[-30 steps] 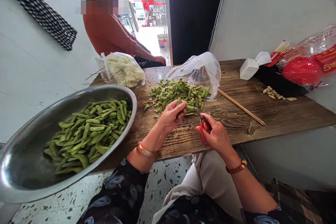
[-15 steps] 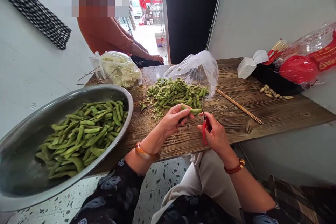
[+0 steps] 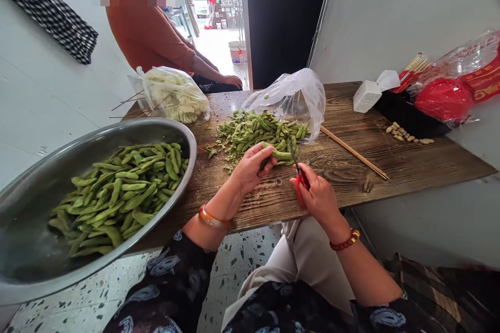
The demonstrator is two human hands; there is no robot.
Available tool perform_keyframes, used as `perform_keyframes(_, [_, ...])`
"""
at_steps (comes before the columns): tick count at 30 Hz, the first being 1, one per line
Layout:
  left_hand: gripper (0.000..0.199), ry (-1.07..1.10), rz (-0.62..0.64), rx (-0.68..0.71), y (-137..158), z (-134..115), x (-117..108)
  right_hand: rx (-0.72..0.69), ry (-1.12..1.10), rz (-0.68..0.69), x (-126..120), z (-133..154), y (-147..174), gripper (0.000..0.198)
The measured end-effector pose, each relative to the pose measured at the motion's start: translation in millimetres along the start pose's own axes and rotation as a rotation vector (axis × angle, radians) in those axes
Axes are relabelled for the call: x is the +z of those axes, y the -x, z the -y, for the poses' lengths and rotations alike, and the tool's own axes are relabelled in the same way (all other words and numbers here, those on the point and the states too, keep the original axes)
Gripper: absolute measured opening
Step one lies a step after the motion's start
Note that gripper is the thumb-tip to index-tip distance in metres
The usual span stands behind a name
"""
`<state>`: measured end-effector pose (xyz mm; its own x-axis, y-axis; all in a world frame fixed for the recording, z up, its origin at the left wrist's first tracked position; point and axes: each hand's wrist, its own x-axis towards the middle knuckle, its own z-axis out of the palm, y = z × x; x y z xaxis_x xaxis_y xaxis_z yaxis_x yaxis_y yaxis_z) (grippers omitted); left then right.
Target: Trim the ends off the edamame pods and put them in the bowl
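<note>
Between its thumb and fingers my left hand [image 3: 254, 167] pinches a green edamame pod [image 3: 282, 155]. My right hand [image 3: 317, 191] is closed round the red handles of a pair of scissors [image 3: 300, 187], whose dark blades point up and meet the pod's right end. Whether the blades are fully closed I cannot tell. Just beyond both hands lies a heap of edamame pods [image 3: 255, 132] with loose trimmings at its left side. To the left, a large metal basin [image 3: 191, 153] holds many more pods [image 3: 128, 187].
A clear plastic bag [image 3: 308, 86] lies behind the heap, with thin sticks [image 3: 355, 153] to its right. Bagged cauliflower [image 3: 179, 99] stands at the back left. Tissues [image 3: 366, 96], peanuts [image 3: 406, 134] and red packaging [image 3: 445, 99] are at the right. A person [image 3: 156, 36] sits beyond the table.
The scissors have tilted left, their blades now slanting across the pod's right end. My left hand has shifted slightly left with the pod. The whole view has moved a little.
</note>
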<state>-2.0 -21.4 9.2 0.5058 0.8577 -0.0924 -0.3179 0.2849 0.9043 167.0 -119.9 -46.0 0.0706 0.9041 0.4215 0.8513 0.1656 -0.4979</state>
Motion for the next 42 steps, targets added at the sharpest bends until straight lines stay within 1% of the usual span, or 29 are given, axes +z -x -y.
perform_keyframes(3, [0.022,0.085,-0.123,0.043,-4.0,-7.7,-7.6,0.031,-0.048,-0.004,-0.3,-0.9,0.9,0.052])
perform_keyframes(6, [0.018,0.150,-0.207,0.063,-5.3,-14.6,-15.7,0.096,-0.139,-0.022,-1.2,-2.3,1.4,0.051])
perform_keyframes(8, [0.016,0.148,-0.218,0.062,-5.0,-16.8,-19.2,0.114,-0.172,-0.031,-1.7,-3.1,1.6,0.051])
perform_keyframes(11, [0.015,0.074,-0.181,0.085,-5.8,-15.0,-21.0,0.101,-0.192,-0.027,-2.5,-3.1,1.8,0.051])
perform_keyframes(12, [0.015,0.019,-0.184,0.105,-7.0,-13.0,-21.2,0.096,-0.194,-0.026,-2.7,-2.9,1.9,0.051])
perform_keyframes(14, [0.013,-0.164,-0.233,0.157,-10.8,-7.6,-22.0,0.084,-0.197,-0.029,-2.9,-2.5,2.1,0.050])
perform_keyframes(17, [0.012,-0.575,-0.313,0.267,-17.7,1.9,-24.6,0.071,-0.189,-0.041,-2.9,-2.2,2.2,0.049])
perform_keyframes(20, [0.013,-0.976,-0.320,0.342,-21.6,8.9,-26.4,0.065,-0.175,-0.039,-3.0,-1.7,2.0,0.049])
perform_keyframes(22, [0.017,-1.195,-0.295,0.346,-21.5,11.3,-25.9,0.065,-0.154,-0.039,-3.3,-1.0,1.7,0.048])
perform_keyframes(24, [0.019,-1.370,-0.270,0.340,-20.7,12.3,-24.7,0.066,-0.125,-0.037,-3.6,-0.2,1.5,0.048])
perform_keyframes(25, [0.019,-1.431,-0.268,0.335,-20.7,12.6,-24.4,0.067,-0.115,-0.036,-3.7,0.1,1.6,0.049])
perform_keyframes(27, [0.017,-1.482,-0.293,0.306,-21.8,13.3,-25.3,0.070,-0.111,-0.038,-3.3,0.2,1.9,0.049])
perform_keyframes(29, [0.011,-1.452,-0.332,0.266,-24.2,13.9,-28.5,0.074,-0.119,-0.042,-2.6,-0.3,2.3,0.050])
perform_keyframes(31, [0.007,-1.357,-0.343,0.242,-25.9,13.4,-32.4,0.080,-0.135,-0.042,-1.8,-1.1,2.4,0.050])
perform_keyframes(32, [0.008,-1.280,-0.337,0.242,-25.8,12.5,-33.8,0.084,-0.148,-0.038,-1.4,-1.6,2.1,0.049])
perform_keyframes(34, [0.011,-1.061,-0.311,0.251,-23.2,9.1,-34.0,0.099,-0.182,-0.031,-1.0,-2.4,1.1,0.048])
perform_keyframes(36, [0.018,-0.795,-0.266,0.230,-17.8,4.3,-30.5,0.126,-0.222,-0.019,-1.1,-2.7,-0.7,0.048])
perform_keyframes(38, [0.026,-0.563,-0.193,0.166,-11.4,-0.1,-24.7,0.157,-0.264,-0.009,-1.9,-2.2,-2.7,0.048])
perform_keyframes(42, [0.039,-0.250,-0.031,0.049,-3.7,-3.3,-15.0,0.198,-0.324,0.019,-4.9,0.7,-5.8,0.049])
